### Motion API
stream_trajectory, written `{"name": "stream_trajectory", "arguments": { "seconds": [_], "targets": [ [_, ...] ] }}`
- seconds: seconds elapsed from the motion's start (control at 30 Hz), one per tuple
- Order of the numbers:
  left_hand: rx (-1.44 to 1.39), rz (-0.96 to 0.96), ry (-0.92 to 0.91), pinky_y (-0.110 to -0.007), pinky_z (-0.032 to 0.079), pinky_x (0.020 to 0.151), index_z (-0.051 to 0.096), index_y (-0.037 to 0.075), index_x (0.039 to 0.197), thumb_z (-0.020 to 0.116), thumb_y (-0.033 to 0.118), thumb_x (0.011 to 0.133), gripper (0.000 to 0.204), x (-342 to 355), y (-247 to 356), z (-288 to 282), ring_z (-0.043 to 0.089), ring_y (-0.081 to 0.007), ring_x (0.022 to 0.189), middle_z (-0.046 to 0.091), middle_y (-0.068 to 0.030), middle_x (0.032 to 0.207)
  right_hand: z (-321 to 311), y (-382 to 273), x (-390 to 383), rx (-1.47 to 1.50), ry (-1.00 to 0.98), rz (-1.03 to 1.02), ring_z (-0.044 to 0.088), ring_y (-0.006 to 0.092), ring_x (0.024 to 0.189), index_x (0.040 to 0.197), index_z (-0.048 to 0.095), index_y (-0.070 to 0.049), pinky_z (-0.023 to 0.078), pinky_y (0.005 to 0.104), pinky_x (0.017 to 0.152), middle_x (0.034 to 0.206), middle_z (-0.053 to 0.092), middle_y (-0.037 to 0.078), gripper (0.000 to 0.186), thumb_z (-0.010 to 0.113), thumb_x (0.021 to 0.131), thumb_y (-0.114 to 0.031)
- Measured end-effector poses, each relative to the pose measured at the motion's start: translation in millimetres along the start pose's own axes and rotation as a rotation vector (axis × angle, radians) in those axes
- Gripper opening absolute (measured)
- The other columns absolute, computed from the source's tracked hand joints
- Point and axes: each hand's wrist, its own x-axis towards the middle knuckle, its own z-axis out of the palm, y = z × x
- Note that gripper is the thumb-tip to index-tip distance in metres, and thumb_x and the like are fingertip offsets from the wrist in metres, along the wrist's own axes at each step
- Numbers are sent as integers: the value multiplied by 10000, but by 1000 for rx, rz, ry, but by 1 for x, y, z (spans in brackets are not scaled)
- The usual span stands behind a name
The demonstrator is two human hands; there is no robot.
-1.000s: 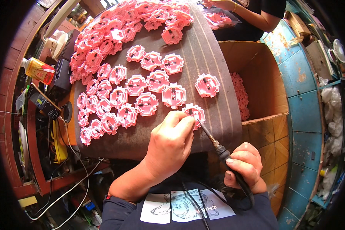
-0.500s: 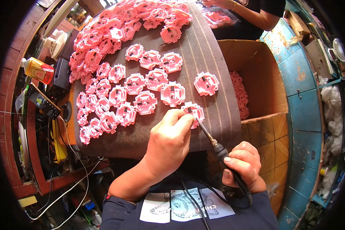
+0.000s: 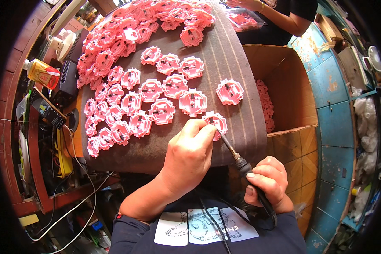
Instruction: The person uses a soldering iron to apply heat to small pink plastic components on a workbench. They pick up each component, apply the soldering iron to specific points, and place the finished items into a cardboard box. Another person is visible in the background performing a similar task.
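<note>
We curl the right hand closed around a soldering iron, pinch the left hand's fingers together at its ten o'clock, grip hidden, beside a pink part at the left's one-thirty, with a pink pile farther toward eleven.

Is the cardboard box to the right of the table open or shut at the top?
Open: the top of the cardboard box is uncovered, and pink parts are visible inside.
</note>
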Motion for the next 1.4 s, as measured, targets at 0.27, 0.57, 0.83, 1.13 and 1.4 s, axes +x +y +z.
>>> {"name": "stream_trajectory", "arguments": {
  "seconds": [0.27,0.57,0.83,1.13,1.4],
  "targets": [
    [3,7,3,-410,577,740,712,-12,1076,716,-69,887,197,0,-1,0,710,-362,836,681,-187,1018,-4,-2,-4,2,42,34,596,257,651,1146,639,-19,484,372,553,875,635,126,290,762,918,-150],
    [14,12,6,-413,577,741,712,-10,1078,716,-66,884,201,-1,-1,0,711,-368,839,681,-188,1019,19,13,5,-4,139,75,632,286,702,1313,628,-3,518,395,616,977,677,167,402,744,928,-9],
    [14,19,5,-419,585,744,717,-1,1094,715,-53,884,217,-1,-3,1,718,-368,854,688,-189,1038,52,26,34,-105,107,104,690,394,812,1294,562,-19,552,457,676,1145,711,255,570,842,797,-25],
    [-6,7,2,-416,588,740,720,1,1110,716,-52,886,231,-1,-4,2,721,-356,862,687,-178,1038,55,30,44,-158,-8,145,650,382,807,1358,507,-36,504,477,680,1207,701,232,668,856,790,-85],
    [-22,20,22,-416,586,734,718,1,1096,719,-47,888,214,-1,-5,2,720,-350,851,683,-173,1032,58,33,44,-126,27,149,646,378,808,1349,514,-32,511,479,692,1202,705,228,644,844,797,-80]
  ]
}}
